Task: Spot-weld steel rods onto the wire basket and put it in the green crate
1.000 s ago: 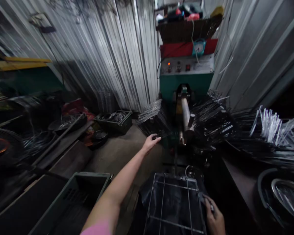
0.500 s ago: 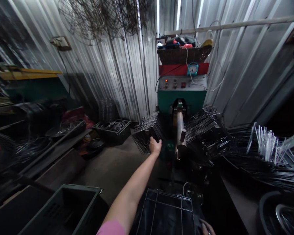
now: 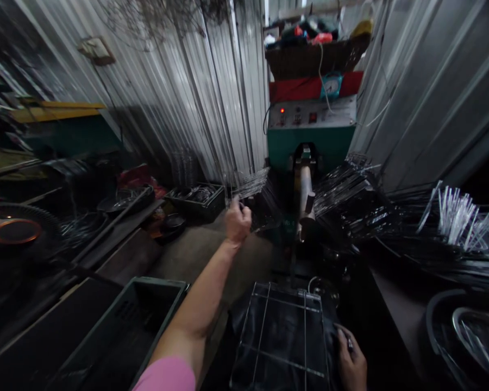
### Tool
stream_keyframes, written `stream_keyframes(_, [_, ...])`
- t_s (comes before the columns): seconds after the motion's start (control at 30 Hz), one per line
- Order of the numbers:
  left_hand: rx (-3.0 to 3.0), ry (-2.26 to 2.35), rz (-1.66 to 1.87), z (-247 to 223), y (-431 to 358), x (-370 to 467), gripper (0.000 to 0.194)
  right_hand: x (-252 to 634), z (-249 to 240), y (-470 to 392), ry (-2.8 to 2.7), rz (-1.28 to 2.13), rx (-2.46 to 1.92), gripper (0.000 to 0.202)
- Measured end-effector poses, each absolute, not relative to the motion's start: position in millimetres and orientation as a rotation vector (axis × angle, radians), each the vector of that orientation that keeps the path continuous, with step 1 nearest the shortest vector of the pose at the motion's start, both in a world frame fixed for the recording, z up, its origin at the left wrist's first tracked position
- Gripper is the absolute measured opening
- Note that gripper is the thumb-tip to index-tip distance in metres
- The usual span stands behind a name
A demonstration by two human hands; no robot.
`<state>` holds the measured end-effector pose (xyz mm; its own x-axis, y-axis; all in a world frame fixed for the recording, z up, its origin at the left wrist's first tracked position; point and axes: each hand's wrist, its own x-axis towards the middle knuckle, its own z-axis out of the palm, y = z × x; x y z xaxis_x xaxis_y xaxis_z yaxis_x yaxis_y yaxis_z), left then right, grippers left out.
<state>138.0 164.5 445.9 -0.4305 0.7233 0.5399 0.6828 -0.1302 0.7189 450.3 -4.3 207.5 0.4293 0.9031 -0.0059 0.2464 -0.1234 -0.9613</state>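
Corrugated metal wall (image 3: pixel 179 98) runs behind the green machine (image 3: pixel 312 136), its red lamp (image 3: pixel 282 110) lit and a teal clock (image 3: pixel 331 86) above the panel. One wire rack (image 3: pixel 305 331) lies over dark cloth on the person's lap. Beside its right edge the right hand (image 3: pixel 352 355) has bent fingers; I can't tell whether they grip it. Farther out, the left hand (image 3: pixel 238 221) is curled before a wire stack (image 3: pixel 255 182), and blur hides what it pinches, if anything. Left of that arm sits a crate (image 3: pixel 163 282).
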Motion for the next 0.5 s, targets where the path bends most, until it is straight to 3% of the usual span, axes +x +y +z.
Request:
stream_keyframes(0.17, [1.149, 1.321, 1.793, 455.1, 44.8, 96.4, 0.039, 437.8, 250.1, -14.3, -0.971, 0.81, -1.616, 0.053])
stream_keyframes(0.37, [0.677, 1.137, 1.245, 400.6, -31.2, 120.7, 0.05, 408.5, 342.0, -41.6, -1.323, 0.837, -1.342, 0.044])
stream_keyframes(0.5, [0.582, 1.071, 1.11, 368.8, -37.8, 139.6, 0.055, 392.1, 365.2, -49.9, -1.297, 0.959, -1.395, 0.047])
